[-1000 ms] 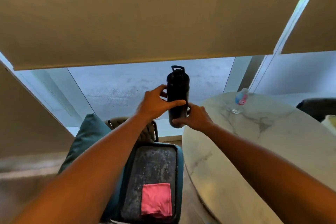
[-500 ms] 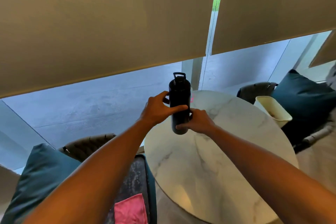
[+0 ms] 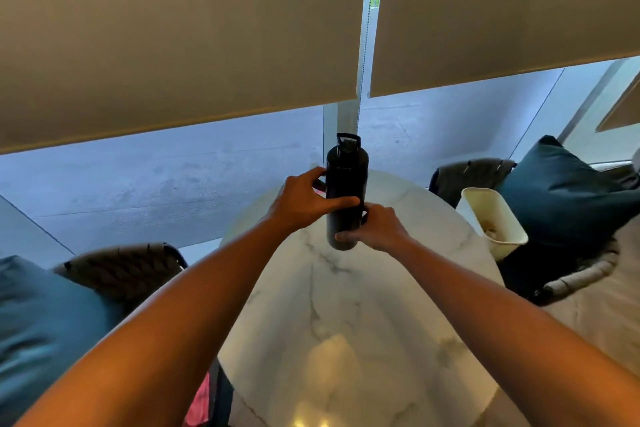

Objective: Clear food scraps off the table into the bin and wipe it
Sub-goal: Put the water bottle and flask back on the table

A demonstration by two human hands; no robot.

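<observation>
head view: i have both hands on a black bottle [image 3: 346, 191] held above the far part of the round marble table [image 3: 346, 340]. my left hand [image 3: 304, 201] wraps the bottle's middle, thumb across the front; my right hand [image 3: 377, 227] grips it lower down, near the base. whether the base touches the table i cannot tell. the cream bin [image 3: 493, 222] stands just beside the table's right edge, with some pale stuff inside. a bit of pink cloth [image 3: 201, 402] shows at the bottom, left of the table and below its edge. i see no scraps on the visible marble.

my guess is that i am clearing the bottle out of the way before wiping. next i would need to set it down somewhere, free a hand and reach down left for the cloth.
</observation>
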